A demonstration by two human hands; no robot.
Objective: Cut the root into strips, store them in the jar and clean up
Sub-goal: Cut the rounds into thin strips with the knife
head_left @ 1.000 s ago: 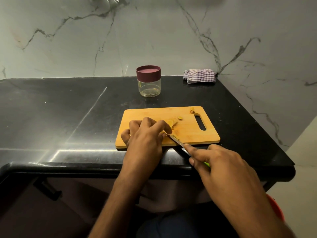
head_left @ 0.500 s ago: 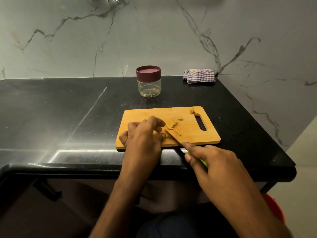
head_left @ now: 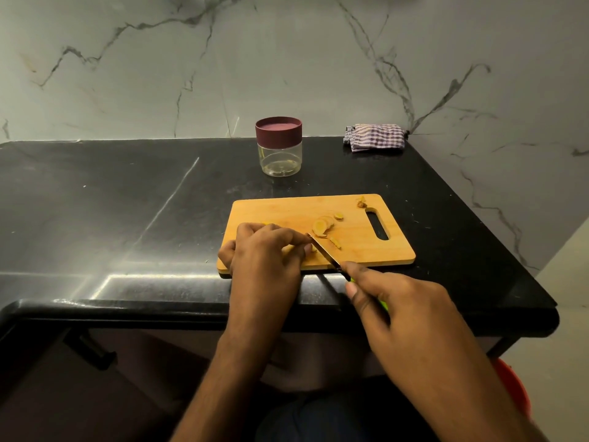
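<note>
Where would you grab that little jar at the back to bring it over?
Probably around the clear body just under the maroon lid, coming from the front. The jar stands upright and apart from the cutting board, its round sides free, while the wall is close behind it.

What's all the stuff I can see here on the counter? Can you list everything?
Countertop: one, black, against a marble wall.
Cutting board: one, wooden, near the counter's front edge.
Root slices: a few, yellow, mid-board; a scrap by the handle slot.
Jar: one, clear, maroon lid on, behind the board.
Cloth: one, checked, back right corner.
Knife: one, green handle, blade over the board.
Left hand: pressing the mostly hidden root on the board.
Right hand: gripping the knife.
</note>
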